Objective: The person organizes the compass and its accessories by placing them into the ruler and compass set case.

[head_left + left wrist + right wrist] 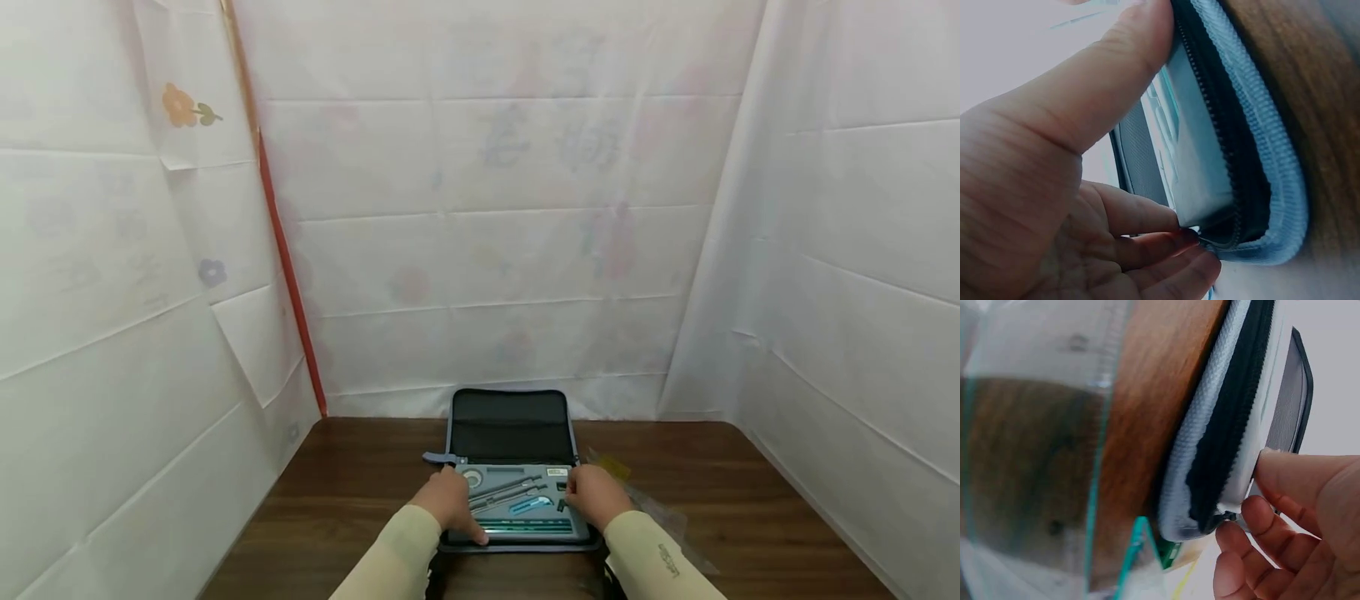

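An open zip case lies on the table with its black lid standing up at the back. A grey molded tray in its base bears a teal scale ruler, slim metal drawing tools, a blue compass-like piece and a round white item. My left hand holds the tray's left side, thumb at the front edge and fingers by the zipper corner. At the right edge, my right hand grips the tray rim, thumb on top and fingers curled beside it.
Clear plastic packaging with teal edges lies on the wooden table right of the case. A blue-grey strap sticks out at the case's left. White cloth sheets surround the table at the back and sides.
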`<state>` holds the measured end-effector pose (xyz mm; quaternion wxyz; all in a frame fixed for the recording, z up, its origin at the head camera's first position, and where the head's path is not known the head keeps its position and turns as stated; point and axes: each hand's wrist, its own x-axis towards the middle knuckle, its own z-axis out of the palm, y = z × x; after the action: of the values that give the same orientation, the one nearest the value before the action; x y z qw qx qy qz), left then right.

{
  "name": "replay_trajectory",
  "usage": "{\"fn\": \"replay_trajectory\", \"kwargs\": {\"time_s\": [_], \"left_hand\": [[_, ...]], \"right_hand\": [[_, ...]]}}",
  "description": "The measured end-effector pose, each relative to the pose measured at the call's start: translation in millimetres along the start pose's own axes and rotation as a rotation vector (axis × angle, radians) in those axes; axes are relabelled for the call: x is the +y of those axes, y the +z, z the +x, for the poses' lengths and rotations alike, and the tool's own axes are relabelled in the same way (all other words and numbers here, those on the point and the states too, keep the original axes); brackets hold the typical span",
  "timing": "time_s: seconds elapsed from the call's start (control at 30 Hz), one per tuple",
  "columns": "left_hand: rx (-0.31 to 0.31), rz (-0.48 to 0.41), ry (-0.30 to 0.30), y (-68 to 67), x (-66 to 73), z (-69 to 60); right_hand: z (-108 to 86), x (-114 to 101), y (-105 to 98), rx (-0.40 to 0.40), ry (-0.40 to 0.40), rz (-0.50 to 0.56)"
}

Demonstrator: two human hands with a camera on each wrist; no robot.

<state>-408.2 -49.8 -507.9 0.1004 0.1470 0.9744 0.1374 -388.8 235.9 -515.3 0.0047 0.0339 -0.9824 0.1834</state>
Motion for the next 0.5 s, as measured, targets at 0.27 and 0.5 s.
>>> {"fn": "replay_trajectory", "kwargs": {"time_s": [0.27, 0.5], "left_hand": [[0.025, -0.042, 0.014, 3.4, 1.5, -4.1], [0.042, -0.059, 0.017, 2.9, -1.2, -2.4]], "right_hand": [[-7.5, -1, -5, -0.036, -0.193, -0.081], [-19.0, -1, -5, -0.054, -0.318, -0.155]]}}
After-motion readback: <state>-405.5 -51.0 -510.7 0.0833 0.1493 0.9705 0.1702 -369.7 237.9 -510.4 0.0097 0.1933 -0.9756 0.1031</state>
